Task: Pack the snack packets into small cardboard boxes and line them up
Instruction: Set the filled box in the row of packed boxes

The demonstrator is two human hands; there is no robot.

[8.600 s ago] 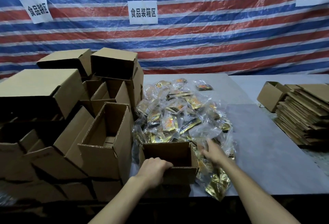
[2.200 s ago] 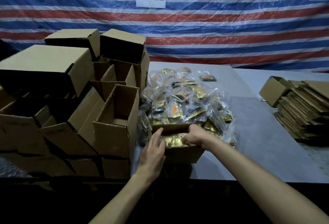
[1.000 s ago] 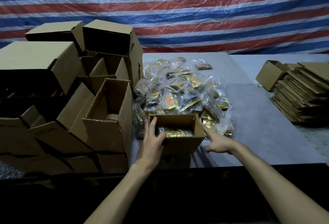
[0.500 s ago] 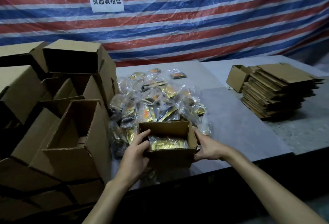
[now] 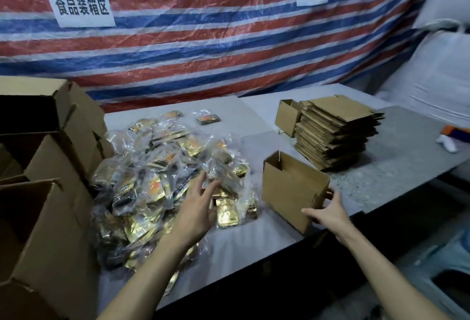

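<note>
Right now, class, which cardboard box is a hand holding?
The lone small box right of the snack packets, gripped by the right hand. Untouched: the left stack and the far box by the flattened pile.

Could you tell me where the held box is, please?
Head view: the box is right of the snack packets, before the flattened cartons, gripped by the right hand.

The left hand (image 5: 197,208) and the right hand (image 5: 328,214) were bare. Behind each hand, the left forearm (image 5: 152,269) and right forearm (image 5: 376,269) were uncovered, with short trimmed nails.
</note>
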